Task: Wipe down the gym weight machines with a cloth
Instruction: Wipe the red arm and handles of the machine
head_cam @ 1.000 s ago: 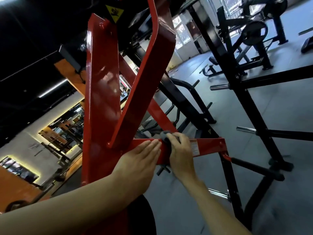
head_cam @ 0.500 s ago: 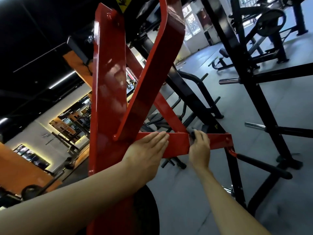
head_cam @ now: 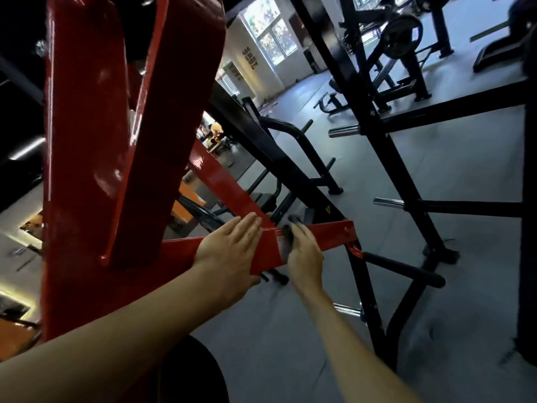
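We are seeing only a dark scrap of the cloth [head_cam: 291,232]; most of it is hiding under our right hand [head_cam: 305,257] against the red crossbar [head_cam: 328,235] of the weight machine [head_cam: 87,141], whose top is running out of the picture. A small label [head_cam: 281,247] on the bar is too blurred for us to read. Our right hand is pressing the cloth onto the bar's face, fingers bending over it toward the top edge, so its grip is closing on the cloth. Our left hand [head_cam: 229,251] is lying flat on the same bar just beside it, fingers straight and together, gripping nothing. Both forearms are reaching up from below.
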### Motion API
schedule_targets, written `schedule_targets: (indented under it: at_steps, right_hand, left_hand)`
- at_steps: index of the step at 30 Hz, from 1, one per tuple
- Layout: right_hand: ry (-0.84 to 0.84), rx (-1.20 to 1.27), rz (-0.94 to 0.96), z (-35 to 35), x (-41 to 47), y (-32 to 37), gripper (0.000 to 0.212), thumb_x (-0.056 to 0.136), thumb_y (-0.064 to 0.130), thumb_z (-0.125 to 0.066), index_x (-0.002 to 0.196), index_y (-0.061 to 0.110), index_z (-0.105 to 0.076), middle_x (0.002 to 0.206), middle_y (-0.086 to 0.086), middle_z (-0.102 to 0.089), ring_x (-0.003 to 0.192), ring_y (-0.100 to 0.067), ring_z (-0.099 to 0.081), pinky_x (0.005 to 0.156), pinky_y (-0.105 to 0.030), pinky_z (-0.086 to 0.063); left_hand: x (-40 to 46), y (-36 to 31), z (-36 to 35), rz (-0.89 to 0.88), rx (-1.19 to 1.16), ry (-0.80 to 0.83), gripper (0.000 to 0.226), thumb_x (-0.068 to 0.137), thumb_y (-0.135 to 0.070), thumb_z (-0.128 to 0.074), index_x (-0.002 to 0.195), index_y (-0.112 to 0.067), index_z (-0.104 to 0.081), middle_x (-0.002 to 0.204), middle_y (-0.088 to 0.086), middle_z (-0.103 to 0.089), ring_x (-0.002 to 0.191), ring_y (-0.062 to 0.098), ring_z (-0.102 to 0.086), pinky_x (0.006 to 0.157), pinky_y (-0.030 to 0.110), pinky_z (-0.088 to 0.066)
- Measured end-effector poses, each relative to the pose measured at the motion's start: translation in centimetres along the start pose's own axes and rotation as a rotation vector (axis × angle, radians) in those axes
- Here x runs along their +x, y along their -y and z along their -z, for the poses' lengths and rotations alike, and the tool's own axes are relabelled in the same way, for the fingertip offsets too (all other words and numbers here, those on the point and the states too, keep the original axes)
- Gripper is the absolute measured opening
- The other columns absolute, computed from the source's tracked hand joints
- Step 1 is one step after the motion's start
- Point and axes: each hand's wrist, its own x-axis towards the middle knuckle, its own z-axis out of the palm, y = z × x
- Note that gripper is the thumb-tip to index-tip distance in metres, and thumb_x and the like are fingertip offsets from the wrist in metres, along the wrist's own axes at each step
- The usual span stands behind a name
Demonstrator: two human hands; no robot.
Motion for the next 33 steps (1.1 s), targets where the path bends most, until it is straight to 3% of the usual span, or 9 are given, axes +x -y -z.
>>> schedule_targets:
  at_steps: [2, 6, 8, 12, 15, 19, 23, 28, 33]
  right_hand:
    - [0.049, 0.068, 0.140, 0.0, -3.8, 1.6, 0.043, 0.111, 0.017, -0.030, 0.151, 0.019, -0.047, 0.158, 0.006, -0.037, 0.147, -0.006, -0.031, 0.110, -0.002, -0.021]
    - [0.071, 0.077, 0.253, 0.1, -4.8, -0.7, 0.045, 0.111, 0.022, -0.036, 0.156, 0.026, -0.036, 0.162, 0.010, -0.030, 0.148, 0.001, -0.026, 0.112, -0.009, -0.031]
    - [0.012, 0.070, 0.094, 0.4, -2.2, -3.1, 0.043, 0.111, 0.024, -0.033, 0.153, 0.022, -0.042, 0.157, 0.007, -0.039, 0.141, -0.004, -0.038, 0.105, -0.005, -0.036]
    - [0.002, 0.113, -0.232, 1.8, 1.1, -4.9, 0.040, 0.111, 0.029, -0.032, 0.145, 0.027, -0.054, 0.141, -0.002, -0.058, 0.127, -0.024, -0.056, 0.101, -0.028, -0.050]
    - [0.057, 0.217, -0.105, 1.9, -2.4, -1.8, 0.039, 0.110, 0.023, -0.035, 0.146, 0.028, -0.051, 0.138, 0.014, -0.055, 0.122, -0.005, -0.056, 0.084, -0.004, -0.047]
    - [0.095, 0.156, 0.032, 1.5, -5.9, -1.6, 0.043, 0.110, 0.020, -0.036, 0.151, 0.029, -0.046, 0.156, 0.019, -0.037, 0.141, 0.003, -0.037, 0.110, -0.015, -0.039]
    - [0.134, 0.196, -0.004, 2.5, -3.9, -2.6, 0.044, 0.109, 0.016, -0.036, 0.152, 0.027, -0.044, 0.155, 0.011, -0.042, 0.133, 0.012, -0.039, 0.101, -0.003, -0.035]
    - [0.092, 0.252, -0.130, 2.1, -0.7, -6.5, 0.043, 0.105, 0.037, -0.035, 0.146, 0.040, -0.050, 0.144, 0.003, -0.057, 0.134, -0.021, -0.052, 0.113, -0.040, -0.044]
    - [0.101, 0.239, -0.275, 2.9, 1.6, -11.1, 0.046, 0.102, 0.028, -0.038, 0.143, 0.044, -0.050, 0.145, 0.002, -0.057, 0.132, -0.028, -0.054, 0.108, -0.052, -0.048]
  left_hand:
    - [1.4, -0.4, 0.2, 0.009, -0.053, -0.020, 0.092, 0.100, -0.071, -0.014, 0.156, -0.006, 0.020, 0.164, 0.015, 0.026, 0.152, 0.029, 0.026, 0.125, 0.045, 0.013]
    - [3.6, -1.3, 0.4, 0.015, -0.117, -0.050, 0.096, 0.097, -0.074, -0.019, 0.158, -0.009, 0.016, 0.167, 0.014, 0.018, 0.155, 0.030, 0.018, 0.126, 0.046, 0.008]
    - [4.1, -1.6, 0.2, 0.011, -0.115, -0.069, 0.097, 0.097, -0.075, -0.020, 0.159, -0.008, 0.015, 0.168, 0.016, 0.015, 0.155, 0.032, 0.016, 0.127, 0.047, 0.007]
    - [5.0, -2.1, -0.2, 0.026, -0.103, -0.094, 0.099, 0.097, -0.075, -0.022, 0.158, -0.007, 0.016, 0.167, 0.018, 0.014, 0.155, 0.035, 0.016, 0.126, 0.050, 0.006]
    - [5.7, -2.2, -0.6, 0.027, -0.119, -0.118, 0.100, 0.096, -0.076, -0.023, 0.159, -0.009, 0.015, 0.168, 0.017, 0.012, 0.154, 0.037, 0.017, 0.126, 0.051, 0.005]
    - [6.5, -2.2, -0.3, 0.007, -0.116, -0.115, 0.099, 0.095, -0.078, -0.023, 0.160, -0.014, 0.016, 0.169, 0.015, 0.011, 0.154, 0.037, 0.016, 0.126, 0.052, 0.006]
    - [7.0, -2.5, -0.2, -0.008, -0.106, -0.115, 0.098, 0.094, -0.079, -0.023, 0.160, -0.017, 0.013, 0.169, 0.015, 0.006, 0.155, 0.037, 0.013, 0.125, 0.053, 0.006]
    - [8.8, -3.6, -0.2, -0.032, -0.098, -0.118, 0.093, 0.095, -0.077, -0.023, 0.162, -0.021, 0.010, 0.170, 0.013, 0.003, 0.156, 0.037, 0.007, 0.125, 0.055, 0.007]
    - [12.6, -6.2, 0.2, -0.110, -0.041, -0.104, 0.084, 0.101, -0.068, -0.020, 0.161, -0.019, 0.013, 0.167, 0.009, 0.019, 0.154, 0.032, 0.021, 0.124, 0.050, 0.012]
